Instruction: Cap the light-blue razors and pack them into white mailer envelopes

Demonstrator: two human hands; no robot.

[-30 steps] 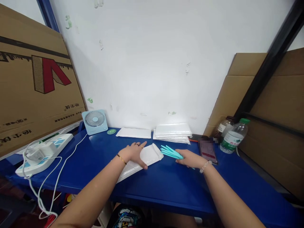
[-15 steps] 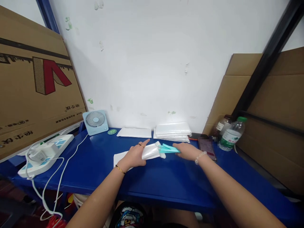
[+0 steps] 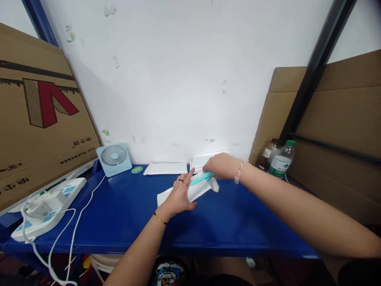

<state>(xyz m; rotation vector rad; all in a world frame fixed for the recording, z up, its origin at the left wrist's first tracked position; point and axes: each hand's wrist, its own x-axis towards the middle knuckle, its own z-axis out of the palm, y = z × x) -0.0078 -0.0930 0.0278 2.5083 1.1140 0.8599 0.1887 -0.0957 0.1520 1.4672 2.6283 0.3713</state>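
Observation:
My left hand (image 3: pixel 178 195) is closed round a long white plastic packet (image 3: pixel 198 192), thumb below and forefinger along its upper side. The packet is tilted, its right end raised and loose at the mouth. My right hand (image 3: pixel 222 166) pinches the far end of some flat teal strips (image 3: pixel 202 178), which lie along the packet's upper edge by that mouth. How far they reach inside cannot be made out. Behind the hands, a flat white packet (image 3: pixel 166 168) lies by the wall. My right hand partly hides a stack of similar packets (image 3: pixel 200 160).
A light-blue fan (image 3: pixel 114 159) and a round green disc (image 3: pixel 137 170) stand at the back left of the blue table (image 3: pixel 125 214). A power strip (image 3: pixel 64 198) with trailing white cables is at the left. Bottles (image 3: pixel 280 161) stand at the right, near cardboard (image 3: pixel 276 107).
The view has shifted. My right hand has moved up and toward the packet, bending the teal strips back along its top edge. The packet is now more tilted, still in my left hand.

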